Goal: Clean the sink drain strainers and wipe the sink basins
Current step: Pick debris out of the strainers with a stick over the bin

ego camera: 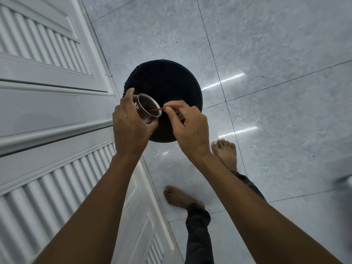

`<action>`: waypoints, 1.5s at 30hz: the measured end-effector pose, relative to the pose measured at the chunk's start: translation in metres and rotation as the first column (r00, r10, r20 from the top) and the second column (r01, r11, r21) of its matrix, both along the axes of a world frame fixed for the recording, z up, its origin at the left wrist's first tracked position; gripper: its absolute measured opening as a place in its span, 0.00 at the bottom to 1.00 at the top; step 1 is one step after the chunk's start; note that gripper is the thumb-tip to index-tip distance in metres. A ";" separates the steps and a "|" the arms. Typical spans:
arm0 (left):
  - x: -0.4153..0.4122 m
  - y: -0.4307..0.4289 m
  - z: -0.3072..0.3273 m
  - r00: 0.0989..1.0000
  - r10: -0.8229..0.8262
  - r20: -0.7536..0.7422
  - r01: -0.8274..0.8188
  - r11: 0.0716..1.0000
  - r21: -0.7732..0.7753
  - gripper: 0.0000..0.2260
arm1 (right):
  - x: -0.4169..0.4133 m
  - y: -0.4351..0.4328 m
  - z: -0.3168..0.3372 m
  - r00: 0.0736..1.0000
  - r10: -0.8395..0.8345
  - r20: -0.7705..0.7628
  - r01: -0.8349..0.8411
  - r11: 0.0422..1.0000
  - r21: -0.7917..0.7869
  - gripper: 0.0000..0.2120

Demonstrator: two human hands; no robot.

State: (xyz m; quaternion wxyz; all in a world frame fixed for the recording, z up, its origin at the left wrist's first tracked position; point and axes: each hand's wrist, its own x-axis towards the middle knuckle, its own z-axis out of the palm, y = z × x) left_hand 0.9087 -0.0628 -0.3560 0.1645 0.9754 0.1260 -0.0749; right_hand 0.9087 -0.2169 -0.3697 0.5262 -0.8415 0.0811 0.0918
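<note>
My left hand grips a metal cup-shaped sink strainer, tilted with its mouth facing right and dark residue inside. My right hand pinches a thin red stick whose tip reaches into the strainer's mouth. Both hands hover over a round black bin lined with a dark bag, standing on the floor below them. The sink itself is out of view.
White louvred cabinet doors run along the left side. Glossy grey floor tiles spread to the right. My bare feet stand just behind and right of the bin. A grey object shows at the right edge.
</note>
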 end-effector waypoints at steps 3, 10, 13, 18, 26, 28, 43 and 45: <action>0.003 -0.002 0.000 1.000 -0.009 -0.008 0.010 1.000 0.007 0.43 | -0.004 0.005 0.003 0.999 0.032 0.020 -0.033 0.999 0.039 0.10; 0.004 -0.002 0.000 0.999 -0.030 -0.023 0.031 0.999 0.040 0.43 | -0.004 -0.001 -0.004 1.000 0.018 -0.024 -0.018 0.999 0.033 0.10; 0.003 -0.002 -0.003 0.995 -0.087 -0.058 0.090 0.995 0.043 0.43 | -0.005 -0.001 -0.010 0.995 0.083 -0.053 -0.084 0.996 -0.012 0.10; 0.003 0.002 -0.006 0.992 -0.087 -0.091 0.092 0.995 0.047 0.44 | 0.001 -0.008 -0.020 0.997 0.001 -0.079 0.007 0.995 0.095 0.09; 0.005 -0.001 -0.007 0.991 -0.082 -0.103 0.086 0.996 0.036 0.44 | -0.004 0.001 -0.022 0.993 -0.033 -0.117 0.045 0.994 0.098 0.08; 0.007 -0.001 -0.007 0.990 -0.104 -0.097 0.107 0.994 0.029 0.44 | -0.005 0.003 -0.021 0.992 0.012 -0.125 0.000 0.995 0.097 0.08; 0.012 0.002 -0.008 0.994 -0.051 -0.099 0.049 0.999 -0.025 0.44 | 0.006 -0.010 -0.022 0.989 -0.115 -0.094 0.124 0.987 0.102 0.07; 0.013 0.002 -0.008 0.993 -0.050 -0.103 0.046 0.998 -0.044 0.45 | 0.002 -0.001 -0.019 0.994 -0.008 -0.110 0.024 0.988 0.153 0.08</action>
